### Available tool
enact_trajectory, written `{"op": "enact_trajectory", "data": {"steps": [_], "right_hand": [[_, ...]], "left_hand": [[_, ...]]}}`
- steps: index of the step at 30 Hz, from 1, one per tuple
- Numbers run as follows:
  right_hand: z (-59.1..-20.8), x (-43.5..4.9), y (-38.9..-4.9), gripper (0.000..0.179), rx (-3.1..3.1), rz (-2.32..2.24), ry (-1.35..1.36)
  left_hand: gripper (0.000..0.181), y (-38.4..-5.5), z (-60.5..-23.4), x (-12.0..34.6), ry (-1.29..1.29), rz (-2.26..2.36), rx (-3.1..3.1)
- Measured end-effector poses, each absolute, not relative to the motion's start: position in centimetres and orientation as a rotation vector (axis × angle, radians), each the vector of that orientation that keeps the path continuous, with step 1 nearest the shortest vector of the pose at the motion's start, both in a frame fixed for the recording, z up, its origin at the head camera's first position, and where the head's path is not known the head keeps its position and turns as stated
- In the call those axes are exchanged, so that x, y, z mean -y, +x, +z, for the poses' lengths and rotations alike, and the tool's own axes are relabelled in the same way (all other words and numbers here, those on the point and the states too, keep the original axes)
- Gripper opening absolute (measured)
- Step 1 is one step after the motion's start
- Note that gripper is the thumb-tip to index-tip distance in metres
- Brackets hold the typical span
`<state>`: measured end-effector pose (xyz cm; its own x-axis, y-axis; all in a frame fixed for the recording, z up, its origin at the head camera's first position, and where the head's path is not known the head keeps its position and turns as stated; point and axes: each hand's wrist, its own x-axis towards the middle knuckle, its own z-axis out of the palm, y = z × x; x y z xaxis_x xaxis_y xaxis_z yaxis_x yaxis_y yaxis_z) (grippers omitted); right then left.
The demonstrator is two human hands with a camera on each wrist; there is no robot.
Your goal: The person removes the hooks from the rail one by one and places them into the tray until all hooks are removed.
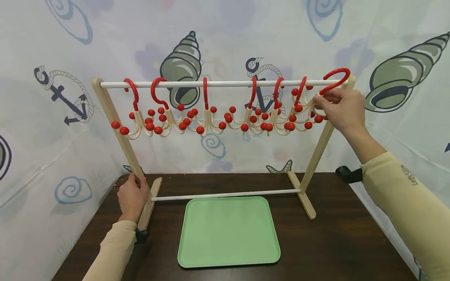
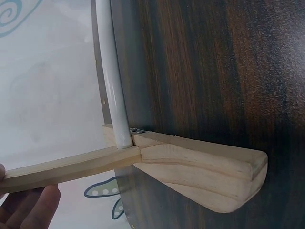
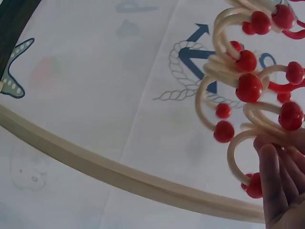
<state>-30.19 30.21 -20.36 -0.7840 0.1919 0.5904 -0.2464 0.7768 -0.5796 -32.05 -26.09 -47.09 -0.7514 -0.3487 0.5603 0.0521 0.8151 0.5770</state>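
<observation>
A wooden rack with a white top rod (image 1: pixel 228 84) stands on the table. At its right end, my right hand (image 1: pixel 348 107) pinches a multi-prong hanger (image 1: pixel 346 73) just under its red hook. That hook overlaps the rod's end in the head view. In the right wrist view, my right hand's fingers (image 3: pixel 274 183) are at the cream stem, among curved prongs tipped with red balls. Low on the rack's left post (image 1: pixel 117 123), my left hand (image 1: pixel 133 197) grips the wood. The left wrist view shows its fingertips (image 2: pixel 47 202) against the post.
Several similar hangers (image 1: pixel 205 93) hang along the rod, their prongs close together. A green tray (image 1: pixel 228 234) lies on the dark table (image 1: pixel 337 242) in front of the white lower bar (image 1: pixel 225 194). Wooden feet (image 1: pixel 302 195) support the rack. A patterned curtain (image 1: pixel 225 23) hangs behind.
</observation>
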Motion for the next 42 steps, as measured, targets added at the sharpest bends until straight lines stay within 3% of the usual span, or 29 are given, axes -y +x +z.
{"op": "enact_trajectory", "data": {"steps": [15,22,30,42], "right_hand": [[-19.7,-30.9,-25.4,0.055,2.262,0.763,-0.143],[-22.1,-32.6,-22.6,0.054,2.336,0.778,-0.169],[-29.5,-32.2,-20.0,0.042,2.44,0.728,-0.123],[-44.3,-24.2,-21.4,0.014,2.629,0.863,0.142]], "left_hand": [[0.021,-32.1,-47.3,26.0,0.238,-0.781,2.313],[0.019,-32.0,-47.4,26.0,0.218,-0.78,2.302],[0.02,-32.1,-47.5,26.1,0.202,-0.79,2.268],[0.019,-32.0,-47.4,26.1,0.167,-0.793,2.204]]}}
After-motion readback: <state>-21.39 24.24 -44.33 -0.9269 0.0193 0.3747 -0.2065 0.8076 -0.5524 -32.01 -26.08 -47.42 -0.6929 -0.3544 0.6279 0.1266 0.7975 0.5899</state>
